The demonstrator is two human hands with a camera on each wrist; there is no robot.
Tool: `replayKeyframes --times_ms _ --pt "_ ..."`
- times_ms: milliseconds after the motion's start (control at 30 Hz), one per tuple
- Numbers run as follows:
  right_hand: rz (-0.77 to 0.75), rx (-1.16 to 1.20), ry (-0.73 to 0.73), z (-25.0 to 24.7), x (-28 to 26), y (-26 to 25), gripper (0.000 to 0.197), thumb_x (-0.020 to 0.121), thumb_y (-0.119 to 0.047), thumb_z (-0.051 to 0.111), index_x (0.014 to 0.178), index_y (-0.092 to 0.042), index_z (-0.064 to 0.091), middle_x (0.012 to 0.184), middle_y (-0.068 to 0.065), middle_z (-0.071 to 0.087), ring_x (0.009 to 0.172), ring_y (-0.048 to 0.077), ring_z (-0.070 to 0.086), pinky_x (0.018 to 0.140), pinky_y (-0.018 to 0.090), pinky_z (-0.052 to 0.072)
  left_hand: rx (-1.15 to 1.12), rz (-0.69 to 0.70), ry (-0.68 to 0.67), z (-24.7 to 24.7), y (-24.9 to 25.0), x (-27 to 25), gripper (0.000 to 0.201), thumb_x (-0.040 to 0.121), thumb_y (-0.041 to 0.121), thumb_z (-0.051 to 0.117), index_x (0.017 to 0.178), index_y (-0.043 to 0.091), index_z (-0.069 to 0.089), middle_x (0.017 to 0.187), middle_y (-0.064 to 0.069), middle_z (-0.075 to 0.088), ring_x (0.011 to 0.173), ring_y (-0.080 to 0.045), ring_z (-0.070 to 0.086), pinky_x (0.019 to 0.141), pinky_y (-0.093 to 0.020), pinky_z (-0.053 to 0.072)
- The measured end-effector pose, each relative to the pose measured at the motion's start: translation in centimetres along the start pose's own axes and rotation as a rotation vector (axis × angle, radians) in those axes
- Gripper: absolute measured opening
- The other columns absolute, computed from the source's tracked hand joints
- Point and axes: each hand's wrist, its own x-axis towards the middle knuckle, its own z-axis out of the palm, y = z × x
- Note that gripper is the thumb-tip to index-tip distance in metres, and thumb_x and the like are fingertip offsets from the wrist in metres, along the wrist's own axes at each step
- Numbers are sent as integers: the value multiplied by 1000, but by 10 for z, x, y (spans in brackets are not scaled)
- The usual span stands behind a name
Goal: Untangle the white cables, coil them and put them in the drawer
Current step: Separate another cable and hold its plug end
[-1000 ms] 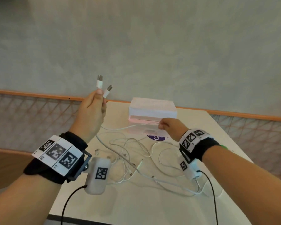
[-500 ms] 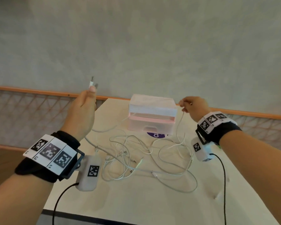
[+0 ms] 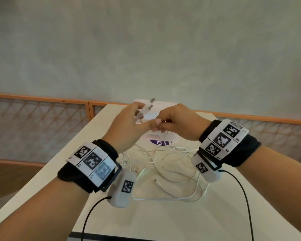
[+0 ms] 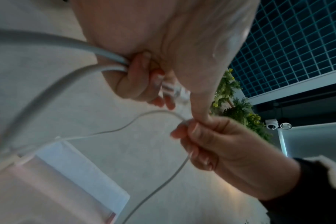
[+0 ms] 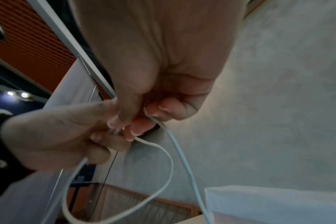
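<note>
My left hand (image 3: 129, 126) is raised over the table and grips two white cable ends whose plugs (image 3: 147, 108) stick up past the fingers. Its thumb reaches across to my right hand (image 3: 174, 124), which pinches a stretch of white cable (image 4: 136, 122) right beside it. In the right wrist view that cable (image 5: 163, 153) loops down from the pinch. The rest of the white cables (image 3: 165, 164) lie tangled on the table below both hands. The pink and white drawer box (image 3: 163, 110) stands behind the hands, mostly hidden.
The beige table (image 3: 163, 214) is narrow, with its left edge near my left wrist and a drop to the floor. A purple sticker (image 3: 157, 142) lies before the box. A grey wall and an orange rail (image 3: 42, 98) run behind.
My right hand has swung from the right side inward with its cable and now meets my left hand. My left hand moved right and lower, still holding the two plug ends.
</note>
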Motion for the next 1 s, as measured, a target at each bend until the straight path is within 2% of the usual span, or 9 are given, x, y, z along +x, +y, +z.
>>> replayKeyframes --times_ms 100,200,300,400,533,633,733,867,1000 --pt "49 64 44 -1 -7 3 11 85 -21 65 78 -15 72 71 -3 68 64 9 56 62 13 39 12 -58 -217 5 -6 2 46 87 55 51 90 10 63 78 2 59 71 -16 52 63 -25 35" --pt "148 105 7 0 -14 17 7 86 -22 65 83 -16 69 61 -14 59 58 0 54 55 9 41 40 -36 -241 7 -8 0 39 94 43 47 80 10 61 77 0 62 71 -15 54 66 -27 38" --pt "239 158 -31 14 -19 37 12 90 -12 55 82 -16 63 66 -14 61 56 1 54 54 9 43 -36 -10 -93 2 -7 0 32 96 39 44 77 15 55 73 0 51 63 -11 45 61 -28 35" --pt "320 53 -96 40 -23 63 20 90 -5 46 78 -15 59 78 -5 63 62 6 54 55 8 38 -311 -66 113 -12 -5 8 27 98 37 43 75 25 51 70 8 45 57 -8 38 52 -25 30" --pt "492 -68 -183 67 -29 105 23 89 -4 41 77 -12 60 83 0 63 68 14 58 63 18 46 -635 -118 284 -34 2 16 28 99 34 41 74 24 47 54 14 44 43 0 31 39 -15 24" --pt "589 33 -40 61 -29 122 26 93 -9 42 82 -8 66 85 -2 65 61 9 58 60 17 46 -655 -111 297 -44 -1 16 28 100 32 41 74 23 46 50 15 43 41 0 30 37 -13 22" --pt "587 209 227 38 -22 122 28 95 -9 40 85 -14 65 86 1 68 67 14 61 72 25 53 -597 -119 279 -47 -10 13 28 100 31 40 75 21 47 52 14 41 43 0 29 38 -14 22" --pt "479 365 503 -9 -5 112 28 93 -2 39 91 -14 65 88 4 67 60 2 62 64 14 51 -549 -125 260 -39 -17 13 28 101 30 39 75 20 46 61 7 36 41 0 29 38 -13 22" --pt "361 382 691 -47 0 108 22 96 -14 46 103 -14 66 99 2 66 87 12 64 84 25 47 -464 -144 251 -33 -21 11 31 100 34 39 73 21 47 68 3 40 45 -1 31 43 -15 26"
